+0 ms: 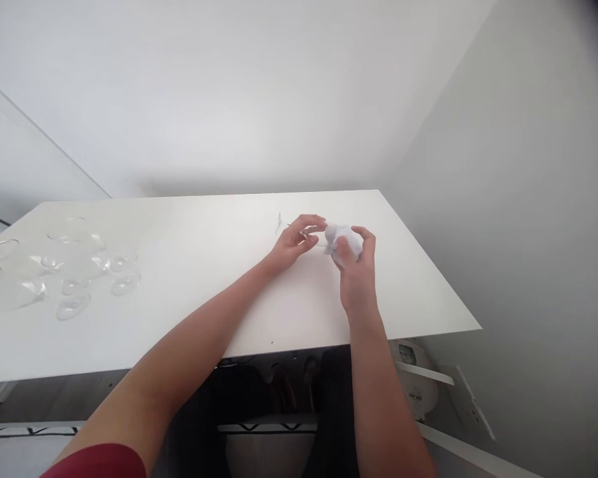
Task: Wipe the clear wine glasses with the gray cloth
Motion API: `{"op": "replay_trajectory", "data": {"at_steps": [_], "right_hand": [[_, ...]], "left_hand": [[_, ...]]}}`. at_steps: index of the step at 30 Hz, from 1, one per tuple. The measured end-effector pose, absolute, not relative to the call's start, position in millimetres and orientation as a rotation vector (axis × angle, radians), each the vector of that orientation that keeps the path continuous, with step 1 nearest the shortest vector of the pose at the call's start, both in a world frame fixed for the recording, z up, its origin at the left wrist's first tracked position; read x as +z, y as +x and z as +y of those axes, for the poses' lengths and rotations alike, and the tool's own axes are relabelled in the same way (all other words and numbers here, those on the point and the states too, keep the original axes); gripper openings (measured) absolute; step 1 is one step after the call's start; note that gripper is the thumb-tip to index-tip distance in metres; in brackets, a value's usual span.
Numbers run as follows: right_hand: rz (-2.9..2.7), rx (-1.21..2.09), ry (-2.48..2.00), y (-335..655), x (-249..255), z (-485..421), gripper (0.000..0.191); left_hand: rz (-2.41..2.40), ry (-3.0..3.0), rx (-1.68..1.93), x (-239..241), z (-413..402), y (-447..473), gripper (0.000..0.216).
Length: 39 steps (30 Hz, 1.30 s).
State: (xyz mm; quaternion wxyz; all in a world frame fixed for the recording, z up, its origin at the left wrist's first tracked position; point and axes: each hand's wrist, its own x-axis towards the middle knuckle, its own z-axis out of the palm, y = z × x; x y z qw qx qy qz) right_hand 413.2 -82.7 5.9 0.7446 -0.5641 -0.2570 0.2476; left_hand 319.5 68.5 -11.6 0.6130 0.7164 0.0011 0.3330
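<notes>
A clear stemmed glass point(285, 226) is held sideways above the white table point(189, 292), its foot pointing left. My left hand point(295, 240) pinches its stem. My right hand point(355, 265) grips a crumpled white cloth point(341, 238) that covers the bowl end of the glass, so the bowl is hidden. Both hands are over the far right part of the table.
Several clear glasses point(74, 272) lie or stand at the left end of the table. White walls close in behind and on the right. Below the table's front edge are dark shelving and white objects point(418, 385).
</notes>
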Motion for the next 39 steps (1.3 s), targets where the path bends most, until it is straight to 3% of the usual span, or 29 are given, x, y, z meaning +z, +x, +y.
{"op": "replay_trajectory", "data": {"at_steps": [3, 11, 20, 25, 29, 33, 39], "right_hand": [[-0.640, 0.454, -1.365, 414.7, 1.7, -86.3, 0.060], [-0.802, 0.679, -1.269, 412.7, 19.2, -96.4, 0.054], [-0.501, 0.860, -0.973, 418.8, 8.3, -88.0, 0.040], [-0.998, 0.507, -1.388, 421.8, 18.2, -101.9, 0.054], [-1.528, 0.430, -1.687, 420.8, 24.0, -109.1, 0.065], [-1.512, 0.271, -1.699, 412.3, 13.9, -96.1, 0.070], [-1.018, 0.091, -1.516, 405.4, -1.4, -76.9, 0.044]], "left_hand": [[-0.050, 1.633, 0.753, -9.6, 65.3, 318.7, 0.036], [-0.080, 1.620, 0.698, -11.4, 55.7, 318.0, 0.049], [-0.171, 1.596, 0.688, -8.0, 67.4, 320.9, 0.048], [-0.127, 1.580, 0.750, -14.2, 71.3, 322.9, 0.053], [0.077, 1.599, 0.829, -20.9, 74.1, 324.6, 0.046], [0.185, 1.586, 0.916, -23.5, 75.7, 327.3, 0.050], [-0.017, 1.481, 0.704, -16.5, 67.3, 328.6, 0.055]]}}
